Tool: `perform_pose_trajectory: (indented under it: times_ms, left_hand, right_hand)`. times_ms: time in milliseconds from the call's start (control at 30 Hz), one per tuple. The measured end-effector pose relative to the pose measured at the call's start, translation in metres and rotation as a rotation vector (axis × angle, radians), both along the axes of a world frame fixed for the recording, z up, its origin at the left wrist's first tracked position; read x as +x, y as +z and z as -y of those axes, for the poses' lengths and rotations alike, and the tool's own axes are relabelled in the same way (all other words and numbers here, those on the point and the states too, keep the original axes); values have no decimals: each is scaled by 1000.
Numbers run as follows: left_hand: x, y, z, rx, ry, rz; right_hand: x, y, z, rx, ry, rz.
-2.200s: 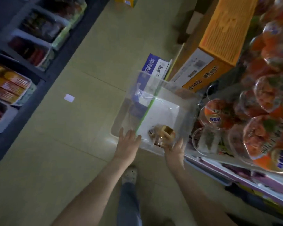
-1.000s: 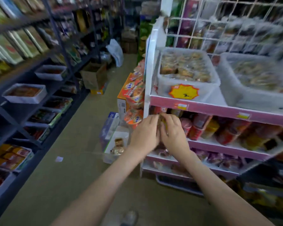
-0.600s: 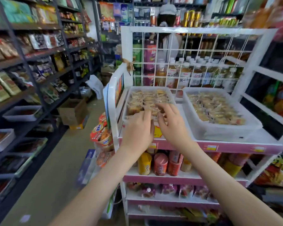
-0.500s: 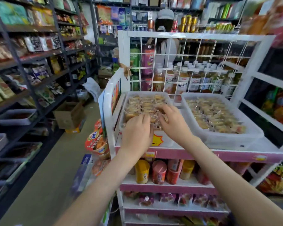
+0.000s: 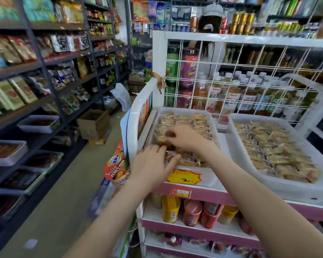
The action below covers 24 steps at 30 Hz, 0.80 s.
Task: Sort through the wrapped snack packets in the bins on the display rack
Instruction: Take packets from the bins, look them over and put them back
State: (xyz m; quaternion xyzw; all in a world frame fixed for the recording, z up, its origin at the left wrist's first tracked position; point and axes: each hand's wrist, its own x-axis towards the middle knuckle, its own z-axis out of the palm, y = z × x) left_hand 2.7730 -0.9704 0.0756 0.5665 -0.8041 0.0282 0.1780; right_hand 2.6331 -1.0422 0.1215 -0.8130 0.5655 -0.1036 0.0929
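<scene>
A white bin (image 5: 210, 178) with a yellow price tag stands on the left of the pink-and-white display rack's (image 5: 224, 198) top shelf, full of clear-wrapped snack packets (image 5: 200, 122). Both hands are inside it. My left hand (image 5: 151, 165) lies at the bin's front left corner, its fingers stretched onto the packets. My right hand (image 5: 184, 139) is further in, fingers curled, pinching a brown packet (image 5: 169, 134) just above the pile. A second white bin (image 5: 268, 185) to the right holds similar packets (image 5: 268, 146).
A white wire grid (image 5: 231, 71) backs the rack, with bottles behind it. Cup snacks (image 5: 171, 209) fill the shelf below. Noodle bowls (image 5: 116, 164) hang at the rack's left side. Dark shelving (image 5: 45, 62) lines the aisle on the left, with a cardboard box (image 5: 93, 125) on the floor.
I rose from a clear box on the floor to the rack's top shelf. Both hands moved up into the left bin, and the right hand now pinches a packet.
</scene>
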Motion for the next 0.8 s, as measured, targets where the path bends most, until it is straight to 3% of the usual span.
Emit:
perform_pose_trajectory:
  times_ms: [233, 467, 633, 800]
  left_hand:
    - [-5, -5, 3, -26, 40, -42]
    - [-6, -6, 1, -56, 56, -55]
    - [-6, -2, -2, -38, 73, -32]
    - [-6, 3, -7, 19, 72, -34]
  right_hand:
    - [3, -8, 5, -68, 10, -233]
    - [-3, -16, 6, -141, 57, -154]
    - [-9, -12, 3, -85, 21, 130]
    - [-16, 14, -8, -99, -105, 611]
